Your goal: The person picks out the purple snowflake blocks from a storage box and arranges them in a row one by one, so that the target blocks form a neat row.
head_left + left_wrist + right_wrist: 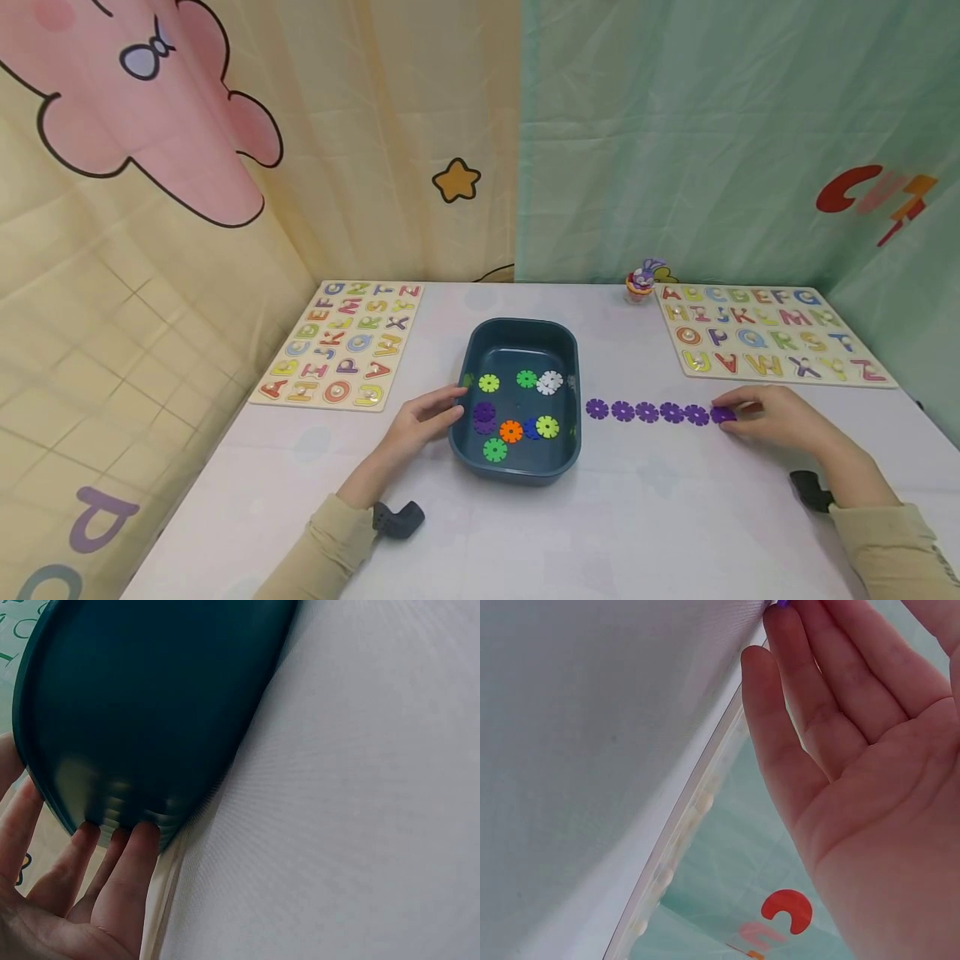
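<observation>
Several purple notched discs [647,412] lie in a straight row to the right of a dark blue plastic bin [517,478]. At the row's right end, my right hand [772,421] pinches a purple notched disc [723,414]; only a speck of purple shows in the right wrist view. My left hand [415,423] touches the left wall of the bin, its fingertips [146,836] against the outside. Inside the bin lie loose discs: orange [511,431], green [495,450], white [550,382], yellow-green [489,383], blue [530,428] and stacked purple [484,417].
Wooden alphabet boards stand at the table's sides, one at left [337,346] and one at right [772,333]. A small rabbit figure [642,282] is at the back edge. Printed curtains [390,150] hang behind the white table [600,533].
</observation>
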`<state>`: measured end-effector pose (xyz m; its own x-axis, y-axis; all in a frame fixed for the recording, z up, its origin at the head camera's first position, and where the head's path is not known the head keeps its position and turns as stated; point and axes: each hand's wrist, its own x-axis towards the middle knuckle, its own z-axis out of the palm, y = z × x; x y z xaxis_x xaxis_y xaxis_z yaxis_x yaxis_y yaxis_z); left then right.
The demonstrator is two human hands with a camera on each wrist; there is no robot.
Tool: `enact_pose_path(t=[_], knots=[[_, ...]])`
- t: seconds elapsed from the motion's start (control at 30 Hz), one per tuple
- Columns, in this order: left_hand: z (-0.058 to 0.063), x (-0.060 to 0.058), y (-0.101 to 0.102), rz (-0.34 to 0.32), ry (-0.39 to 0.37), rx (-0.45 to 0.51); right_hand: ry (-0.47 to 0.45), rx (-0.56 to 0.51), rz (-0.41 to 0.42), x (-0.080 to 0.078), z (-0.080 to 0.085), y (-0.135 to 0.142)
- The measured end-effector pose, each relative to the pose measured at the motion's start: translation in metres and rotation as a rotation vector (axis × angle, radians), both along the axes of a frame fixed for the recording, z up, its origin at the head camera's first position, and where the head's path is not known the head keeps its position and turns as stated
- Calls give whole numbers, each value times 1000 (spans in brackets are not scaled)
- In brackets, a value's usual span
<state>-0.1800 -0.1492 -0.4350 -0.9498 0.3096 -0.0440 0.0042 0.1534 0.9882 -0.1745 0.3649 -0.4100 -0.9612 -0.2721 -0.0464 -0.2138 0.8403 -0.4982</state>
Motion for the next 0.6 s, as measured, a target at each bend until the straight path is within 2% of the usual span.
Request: enact_pose_path(t=[0.3,0.6], knots=[[0,0,0,-3,3,7,-30,-22,-16,1,0,-1],[0,0,0,2,4,4,-21,-20,-16,2,1,-1]])
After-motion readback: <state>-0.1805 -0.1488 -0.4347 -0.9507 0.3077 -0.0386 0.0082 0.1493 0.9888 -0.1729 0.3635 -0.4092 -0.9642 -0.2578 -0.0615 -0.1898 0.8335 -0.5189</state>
